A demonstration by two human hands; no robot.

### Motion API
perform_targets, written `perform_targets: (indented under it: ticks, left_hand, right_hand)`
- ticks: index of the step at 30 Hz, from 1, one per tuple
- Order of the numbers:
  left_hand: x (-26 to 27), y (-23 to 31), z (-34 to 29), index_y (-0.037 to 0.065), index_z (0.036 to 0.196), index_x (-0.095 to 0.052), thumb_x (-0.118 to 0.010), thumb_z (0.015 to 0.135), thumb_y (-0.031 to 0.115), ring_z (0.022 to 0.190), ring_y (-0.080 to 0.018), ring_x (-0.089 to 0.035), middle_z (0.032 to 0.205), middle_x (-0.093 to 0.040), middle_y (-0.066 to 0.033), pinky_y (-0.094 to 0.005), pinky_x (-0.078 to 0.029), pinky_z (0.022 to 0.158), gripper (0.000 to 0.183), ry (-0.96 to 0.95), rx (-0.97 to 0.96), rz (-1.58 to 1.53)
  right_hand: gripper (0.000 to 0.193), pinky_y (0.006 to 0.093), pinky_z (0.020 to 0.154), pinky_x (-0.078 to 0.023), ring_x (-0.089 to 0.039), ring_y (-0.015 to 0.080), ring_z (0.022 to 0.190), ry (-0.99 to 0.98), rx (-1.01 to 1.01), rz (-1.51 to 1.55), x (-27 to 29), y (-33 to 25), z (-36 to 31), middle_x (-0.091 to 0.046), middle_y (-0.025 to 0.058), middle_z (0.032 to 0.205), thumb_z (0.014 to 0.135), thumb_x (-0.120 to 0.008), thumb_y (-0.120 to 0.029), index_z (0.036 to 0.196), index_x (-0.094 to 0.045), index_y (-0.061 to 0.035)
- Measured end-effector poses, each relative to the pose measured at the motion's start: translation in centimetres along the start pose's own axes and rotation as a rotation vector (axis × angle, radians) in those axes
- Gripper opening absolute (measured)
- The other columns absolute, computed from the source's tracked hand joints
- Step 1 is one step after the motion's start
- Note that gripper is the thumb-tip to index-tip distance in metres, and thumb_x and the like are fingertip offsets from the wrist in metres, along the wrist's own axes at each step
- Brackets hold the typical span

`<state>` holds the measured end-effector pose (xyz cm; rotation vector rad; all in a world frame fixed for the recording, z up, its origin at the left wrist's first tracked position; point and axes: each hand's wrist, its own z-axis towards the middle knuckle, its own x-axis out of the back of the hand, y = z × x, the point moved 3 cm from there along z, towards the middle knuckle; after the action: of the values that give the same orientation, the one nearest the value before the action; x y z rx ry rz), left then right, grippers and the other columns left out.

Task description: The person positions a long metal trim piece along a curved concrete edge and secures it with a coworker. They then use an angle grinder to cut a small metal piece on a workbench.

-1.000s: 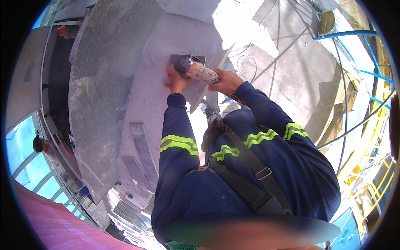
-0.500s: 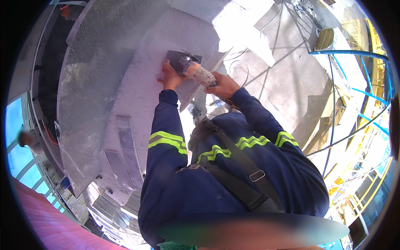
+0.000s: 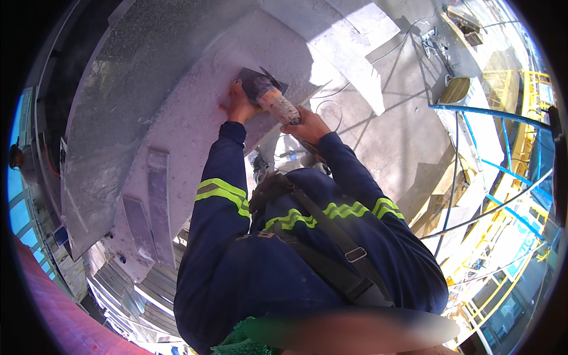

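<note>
My right hand (image 3: 309,125) is closed around the rear of a dusty orange angle grinder (image 3: 277,105). The grinder's head and disc (image 3: 271,78) lie over a small dark flat piece (image 3: 249,81), which looks like stone or tile. My left hand (image 3: 239,105) grips the near left edge of that piece, its fingertips partly hidden. Both the piece and the grinder are over a dust-covered slab (image 3: 207,100). Pale dust hangs around the left hand. Where the disc meets the piece is too small to make out.
Two narrow strips (image 3: 158,201) lie on the slab at the left, beside a large grey curved panel (image 3: 130,112). Cables (image 3: 457,177) and blue pipes (image 3: 491,115) run along the right, near yellow railings (image 3: 529,118). A pale sheet (image 3: 361,77) lies ahead.
The whole view has shifted, with the strips and railings appearing further left. Both hands keep their hold, and the grinder stays over the dark piece with little visible movement.
</note>
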<state>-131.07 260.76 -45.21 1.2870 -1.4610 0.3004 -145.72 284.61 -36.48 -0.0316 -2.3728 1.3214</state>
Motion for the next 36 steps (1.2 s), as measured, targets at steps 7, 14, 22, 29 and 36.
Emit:
perform_targets:
  ticks: [7,14,22,29,36]
  left_hand:
    - [0.4,0.6,-1.3,0.013,0.169,-0.022,-0.104,0.058,0.058,0.165,-0.0346,-0.025,0.178,-0.024,-0.0077,-0.0935,-0.01,0.115,0.145,0.048,-0.014,0.081]
    - [0.1,-0.4,-1.2,0.014,0.167,-0.03,-0.102,0.066,0.052,0.165,-0.0318,-0.03,0.177,-0.034,-0.0079,-0.0918,-0.011,0.116,0.13,0.143,-0.102,0.077]
    - [0.8,-1.5,-0.7,0.011,0.169,-0.027,-0.097,0.076,0.046,0.162,-0.0367,-0.037,0.176,-0.036,-0.0157,-0.0774,-0.022,0.123,0.121,0.064,-0.135,0.063]
    - [0.6,-2.7,0.3,0.016,0.17,-0.026,-0.092,0.081,0.054,0.165,-0.0338,-0.032,0.182,-0.027,-0.0085,-0.0901,-0.01,0.117,0.117,0.055,-0.175,0.025]
    - [0.9,-2.3,-0.3,0.019,0.168,-0.029,-0.089,0.087,0.049,0.162,-0.0361,-0.037,0.18,-0.031,-0.0089,-0.0924,-0.008,0.116,0.105,0.066,-0.165,0.041]
  right_hand:
    - [0.068,0.0408,0.093,-0.057,-0.076,0.0324,0.101,0.003,0.009,-0.024,-0.2,0.6,0.6,-0.078,0.0209,0.11,0.078,-0.089,-0.041,0.127,-0.069,0.0002]
    - [0.064,0.0404,0.093,-0.057,-0.077,0.0307,0.1,-0.002,-0.024,-0.017,-0.2,0.8,0.6,-0.079,0.0194,0.108,0.079,-0.09,-0.039,0.126,-0.07,-0.0006]
    - [0.064,0.0397,0.094,-0.057,-0.077,0.0298,0.1,-0.007,-0.026,0.0,-0.3,0.8,0.7,-0.079,0.0186,0.108,0.077,-0.09,-0.038,0.125,-0.071,-0.0005]
    - [0.064,0.0397,0.094,-0.058,-0.077,0.0298,0.1,-0.011,-0.033,0.006,-0.6,1.2,1.2,-0.08,0.0188,0.108,0.077,-0.09,-0.037,0.125,-0.071,-0.0001]
    - [0.062,0.0396,0.093,-0.058,-0.077,0.0302,0.1,0.013,-0.022,-0.024,-0.6,1.3,1.2,-0.08,0.0192,0.107,0.077,-0.09,-0.037,0.123,-0.072,0.0012]
